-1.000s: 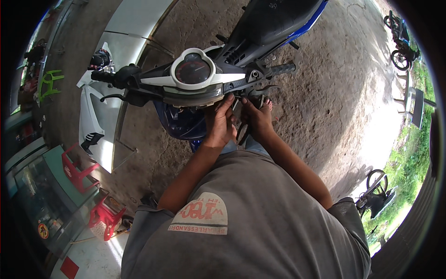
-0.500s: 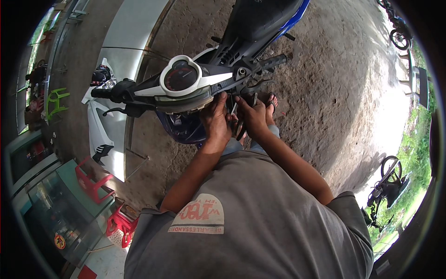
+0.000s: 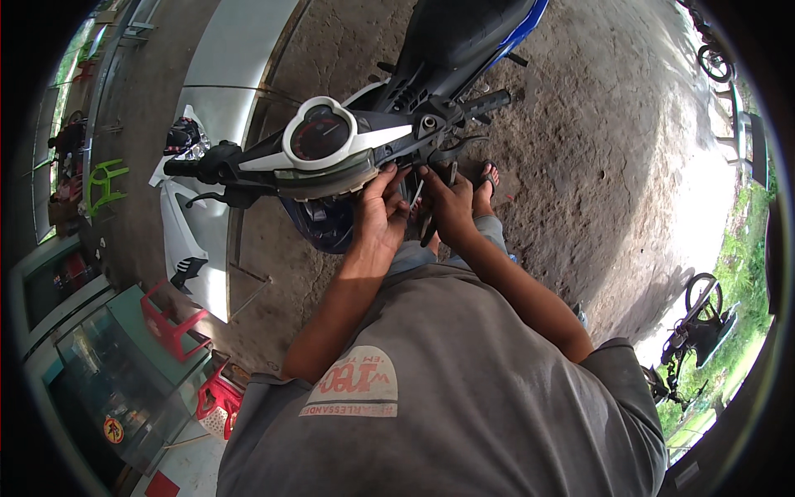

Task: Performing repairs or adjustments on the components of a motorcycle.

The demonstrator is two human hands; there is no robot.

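A motorcycle stands in front of me, its round white-rimmed gauge (image 3: 320, 137) set in the black and white handlebar cover (image 3: 385, 137). My left hand (image 3: 378, 212) is closed at the near edge of this cover, beside the headlight (image 3: 319, 184). Whatever its fingertips pinch is hidden. Just right of it, below the brake lever (image 3: 460, 149), my right hand (image 3: 450, 207) is closed around a slim tool with a dark handle (image 3: 429, 229). The fingers hide its kind. A thin pale piece (image 3: 416, 192) shows between both hands.
The black seat (image 3: 468, 33) extends away from me. White body panels (image 3: 184, 228) lie to the left by a long pale table (image 3: 236, 50). Red chairs (image 3: 170, 323) and a glass case (image 3: 108, 381) stand lower left. Another motorcycle (image 3: 691, 335) is parked at the right.
My left hand has shifted slightly and its fingers have curled more at the cover's edge. My right hand stays nearly in place, with the tool slightly turned.
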